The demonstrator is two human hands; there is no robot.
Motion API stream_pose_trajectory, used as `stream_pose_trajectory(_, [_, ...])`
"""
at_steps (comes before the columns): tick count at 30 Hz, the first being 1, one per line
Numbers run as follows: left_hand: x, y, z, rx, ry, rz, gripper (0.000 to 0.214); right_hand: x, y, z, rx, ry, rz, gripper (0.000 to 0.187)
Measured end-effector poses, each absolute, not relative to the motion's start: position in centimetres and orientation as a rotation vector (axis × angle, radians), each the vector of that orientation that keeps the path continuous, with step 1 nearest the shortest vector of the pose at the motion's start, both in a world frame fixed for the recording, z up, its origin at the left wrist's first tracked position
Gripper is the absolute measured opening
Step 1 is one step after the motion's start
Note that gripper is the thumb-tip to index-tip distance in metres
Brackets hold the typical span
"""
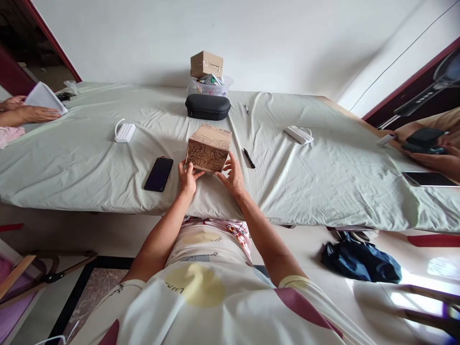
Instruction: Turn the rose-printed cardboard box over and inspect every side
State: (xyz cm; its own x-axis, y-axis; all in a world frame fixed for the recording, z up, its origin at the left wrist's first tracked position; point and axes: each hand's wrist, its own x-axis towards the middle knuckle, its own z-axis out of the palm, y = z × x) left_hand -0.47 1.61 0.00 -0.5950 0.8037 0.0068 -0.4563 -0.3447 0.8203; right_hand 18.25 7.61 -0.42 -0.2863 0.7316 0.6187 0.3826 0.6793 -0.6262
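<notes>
A small brown cardboard box (pixel 208 148) covered in dark drawn swirls is between my two hands, near the table's front edge. My left hand (pixel 188 177) grips its lower left corner, thumb and fingers pressed to it. At the lower right corner my right hand (pixel 233 175) holds it with curved fingers. The box's front and top faces show; its underside is hidden, so I cannot tell if it rests on the cloth. A black pen (pixel 249 158) lies to the right of my right hand. Left of my left hand lies a dark phone (pixel 158 174).
Behind the box sit a black zip case (pixel 207 107) and a plastic tub (pixel 212 88) with another cardboard box (pixel 206 64) on top. White power strips (pixel 125 132) lie at both sides. Another person's hands (pixel 34 113) hold a white object at left; someone holds a dark device (pixel 426 140) at right.
</notes>
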Motion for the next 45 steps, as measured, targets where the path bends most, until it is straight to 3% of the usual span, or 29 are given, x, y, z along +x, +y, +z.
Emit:
stream_pose_trajectory(5, [-0.4, 1.7, 0.0, 0.547, 1.013, 2.022, 0.050, 18.6, 7.1, -0.1, -0.870, -1.891, 0.676, 0.104])
stream_pose_trajectory(7, [-0.4, 1.8, 0.0, 0.505, 0.986, 2.039, 0.047, 18.7, 6.9, 0.1, -0.849, -1.858, 0.706, 0.097])
stream_pose_trajectory(10, [-0.5, 1.9, -0.1, 0.474, 0.968, 2.007, 0.042, 18.8, 7.2, 0.2, -0.870, -1.762, 0.605, 0.083])
stream_pose_trajectory(18, [-0.6, 1.6, 0.7, 0.402, 0.895, 1.966, 0.033, 20.2, 10.3, -1.4, -1.034, -1.424, 0.348, 0.080])
stream_pose_trajectory(24, [-0.5, 1.4, 1.2, 0.368, 0.860, 1.916, 0.042, 20.5, 10.1, -0.9, -1.000, -1.380, 0.683, 0.056])
stream_pose_trajectory(28, [-0.5, 1.5, 1.1, 0.405, 0.876, 1.878, 0.044, 20.6, 9.8, -0.5, -0.939, -1.319, 0.691, 0.053])
stream_pose_trajectory(33, [-0.4, 1.9, 0.9, 0.416, 0.931, 1.899, 0.039, 21.0, 10.2, -0.5, -0.881, -1.294, 0.760, 0.069])
stream_pose_trajectory(40, [-0.4, 2.1, 0.4, 0.402, 0.977, 1.992, 0.022, 20.7, 10.5, -0.4, -0.836, -1.111, 0.958, 0.048])
stream_pose_trajectory(45, [-0.3, 2.0, -0.4, 0.579, 1.065, 2.040, 0.047, 20.5, 10.5, -0.3, -0.839, -1.005, 0.940, 0.049])
